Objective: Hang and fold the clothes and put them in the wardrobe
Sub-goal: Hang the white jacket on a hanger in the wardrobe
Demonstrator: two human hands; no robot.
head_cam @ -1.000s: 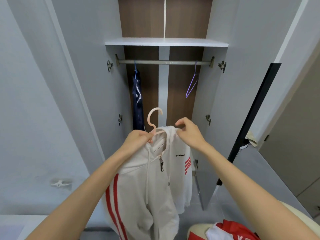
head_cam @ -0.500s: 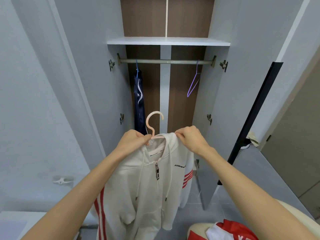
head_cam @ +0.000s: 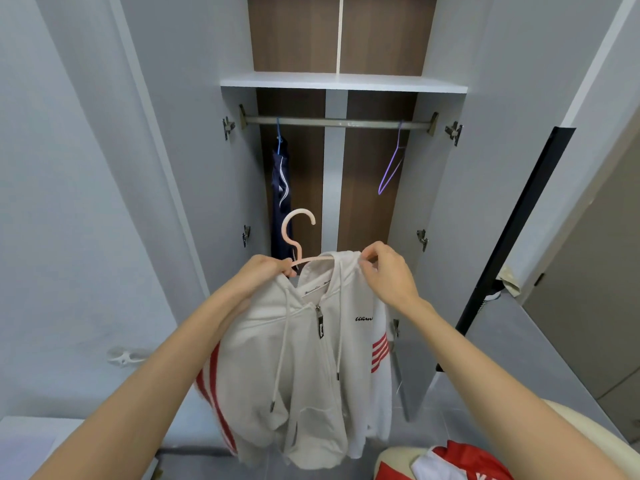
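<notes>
A white zip hoodie with red stripes hangs in front of me on a pale pink hanger, whose hook points up. My left hand grips the hanger's left arm together with the hoodie's shoulder. My right hand pinches the hoodie's collar over the hanger's right arm. Behind them stands the open wardrobe with its metal rail. On the rail hang a dark navy garment on a blue hanger at the left and an empty purple hanger at the right.
A white shelf sits above the rail. Both wardrobe doors stand open to either side. Red and white clothes lie on a cream seat at the bottom right. A black upright panel leans at the right.
The hoodie has turned to face me and settled straighter on the hanger. My right hand has shifted along the collar to the right, and the hanger sits a little higher.
</notes>
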